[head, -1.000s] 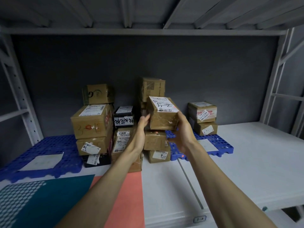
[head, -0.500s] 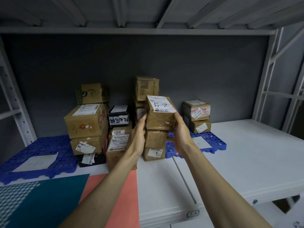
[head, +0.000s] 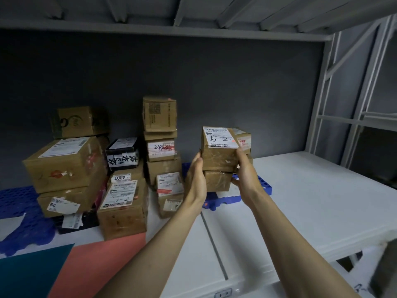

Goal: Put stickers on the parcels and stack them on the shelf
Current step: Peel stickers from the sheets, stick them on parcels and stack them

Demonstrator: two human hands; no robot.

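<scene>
Two hands are carrying two stacked parcels: the left hand (head: 196,181) is pressing flat against the left side of the pair, and the right hand (head: 245,168) is wrapping its fingers round the right side. The upper parcel (head: 219,151) is showing a white sticker (head: 220,137) on its top, marked by hand, and it is sitting on the lower parcel (head: 217,180); both are hanging in the air above the right blue pallet (head: 223,200), in front of another small stack that is mostly hidden behind them. On the white shelf (head: 311,203), about ten more cardboard parcels are standing in piles to the left, among them a large box (head: 64,163), a black-and-white box (head: 122,153) and a tall middle pile (head: 160,114). A second blue pallet (head: 19,209) is lying at far left, and one teal sheet (head: 32,272) and one salmon sheet (head: 96,261) are lying at the front. Compared with a second ago, the held pair is sitting further right, off the centre pile and away from the parcel below.
</scene>
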